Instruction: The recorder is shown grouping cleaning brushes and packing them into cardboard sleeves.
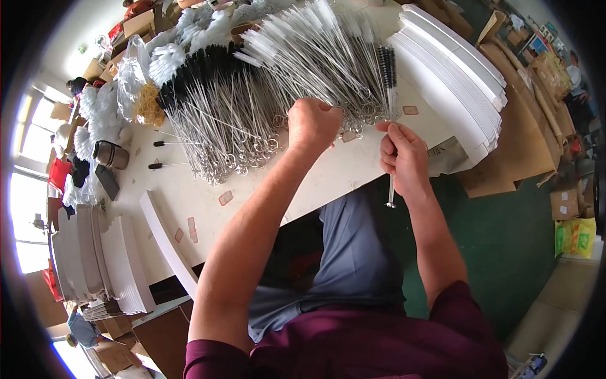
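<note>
My right hand (406, 158) is closed around slim metal stems (391, 191), whose ends stick out below the fingers. In line above the fist stand black bristles (386, 66) with paler bristles under them, seemingly on the same brushes; the fingers hide the join. Closed fingers on my left hand (314, 126) hover by the ring ends of a pile of white-bristled wire brushes (315, 50); what they pinch is hidden. Left of that hand lies a heap of black-bristled wire brushes (218, 107), their looped ends toward me.
Stacked white card strips (451, 82) lie at the table's right, with cardboard (517, 120) beyond. More strips (123, 262) stand at the left, near a single curved strip (167, 243). A dark jar (111, 155), yellow bands (149, 105) and two loose brushes (169, 165) lie on the left side.
</note>
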{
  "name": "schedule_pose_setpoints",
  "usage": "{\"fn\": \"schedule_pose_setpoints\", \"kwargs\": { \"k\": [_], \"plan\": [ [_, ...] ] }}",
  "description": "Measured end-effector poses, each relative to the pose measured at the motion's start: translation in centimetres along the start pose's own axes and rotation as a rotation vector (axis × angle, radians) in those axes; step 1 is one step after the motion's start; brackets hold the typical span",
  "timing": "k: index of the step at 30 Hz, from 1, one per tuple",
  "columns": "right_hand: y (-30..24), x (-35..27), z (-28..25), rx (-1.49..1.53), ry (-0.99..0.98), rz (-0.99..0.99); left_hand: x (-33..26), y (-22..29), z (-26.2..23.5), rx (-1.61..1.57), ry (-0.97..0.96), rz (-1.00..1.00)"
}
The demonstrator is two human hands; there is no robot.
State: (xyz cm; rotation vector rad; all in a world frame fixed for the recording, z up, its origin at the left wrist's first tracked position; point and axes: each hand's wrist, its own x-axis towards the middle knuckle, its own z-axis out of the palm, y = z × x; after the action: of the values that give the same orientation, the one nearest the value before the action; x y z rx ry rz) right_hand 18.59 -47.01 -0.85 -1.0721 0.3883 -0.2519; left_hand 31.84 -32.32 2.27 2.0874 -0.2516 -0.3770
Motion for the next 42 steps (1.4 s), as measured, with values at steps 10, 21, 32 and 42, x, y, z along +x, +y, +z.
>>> {"fn": "schedule_pose_setpoints", "kwargs": {
  "k": [10,21,32,42],
  "plan": [
    [1.1,0.2,0.2,0.033,-0.046,0.06,0.0,-0.6,0.7,-0.252,0.011,-0.124],
    [0.3,-0.2,-0.8,-0.02,-0.039,0.011,-3.3,-0.5,-3.6,-0.572,-0.063,-0.026],
    [-2.5,1.4,-5.2,-0.324,0.143,-0.115,-5.2,-2.3,-5.8,0.1,0.175,0.368],
    [-1.6,2.5,-3.2,-0.779,0.196,-0.302,-3.5,1.1,3.1,0.221,-0.004,0.506]
  ]
}}
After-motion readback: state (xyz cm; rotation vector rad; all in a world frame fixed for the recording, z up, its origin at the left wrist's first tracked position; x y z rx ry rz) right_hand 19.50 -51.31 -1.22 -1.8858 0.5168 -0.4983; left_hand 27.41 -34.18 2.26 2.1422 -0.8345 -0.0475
